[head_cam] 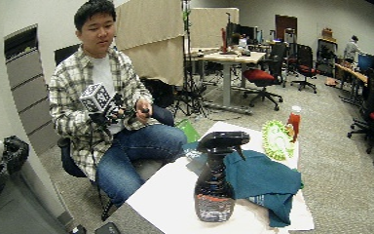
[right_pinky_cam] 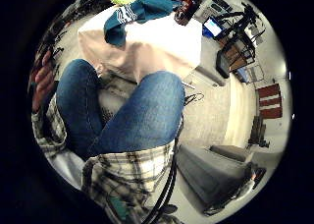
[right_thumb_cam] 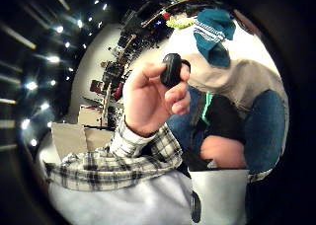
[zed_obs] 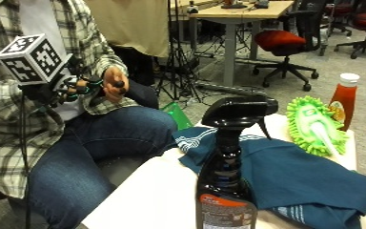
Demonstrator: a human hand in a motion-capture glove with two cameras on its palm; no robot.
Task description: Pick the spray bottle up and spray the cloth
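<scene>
The spray bottle (zed_obs: pixel 228 176) stands upright on the white table (zed_obs: pixel 151 195), untouched, its black trigger head at the top. Just behind it I see the teal cloth (zed_obs: pixel 297 176) spread over the tabletop, with a green fuzzy duster (zed_obs: pixel 315 125) lying past it and a red sauce bottle (zed_obs: pixel 343 101) upright at the far edge. My gloved right hand (zed_obs: pixel 75 88) is up at my chest, well apart from the table, above my jeans. I cannot tell how its fingers are set. My bare left hand (right_thumb_cam: pixel 150 99) is right beside it, pinching a small black object (right_thumb_cam: pixel 171 70) between thumb and fingers.
</scene>
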